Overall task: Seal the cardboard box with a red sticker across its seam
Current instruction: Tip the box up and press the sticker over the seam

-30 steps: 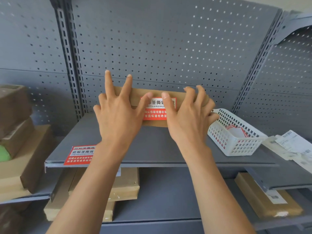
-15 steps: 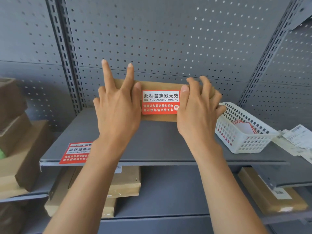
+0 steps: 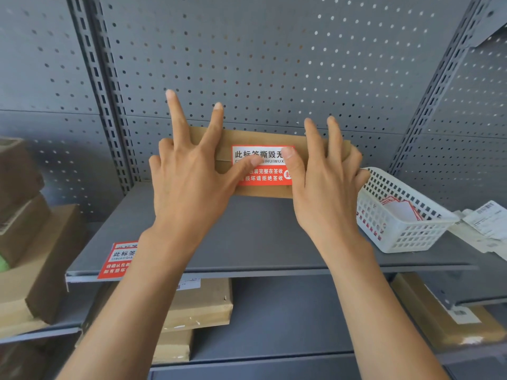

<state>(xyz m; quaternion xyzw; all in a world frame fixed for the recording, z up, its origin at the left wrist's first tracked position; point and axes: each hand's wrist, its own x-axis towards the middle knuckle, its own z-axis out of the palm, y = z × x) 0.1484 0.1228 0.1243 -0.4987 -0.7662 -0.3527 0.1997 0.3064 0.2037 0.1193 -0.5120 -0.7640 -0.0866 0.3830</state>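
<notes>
A flat brown cardboard box (image 3: 255, 138) stands on its edge at the back of the grey shelf (image 3: 247, 242), against the pegboard. A red and white sticker (image 3: 267, 171) with Chinese print lies across the box's horizontal seam. My left hand (image 3: 189, 176) rests flat on the box's left part, its thumb pressing the sticker's left side, two fingers raised. My right hand (image 3: 323, 182) covers the box's right end, with its thumb on the sticker's upper right corner.
A white plastic basket (image 3: 397, 215) with more red stickers sits right of the box. Another red sticker (image 3: 120, 256) lies at the shelf's front left. Paper labels (image 3: 485, 220) lie at far right. Cardboard parcels fill the left shelf (image 3: 35, 242) and lower shelves (image 3: 203, 305).
Both thumbs have slid back inward onto the sticker after spreading apart half a second ago. The box and sticker stay in place.
</notes>
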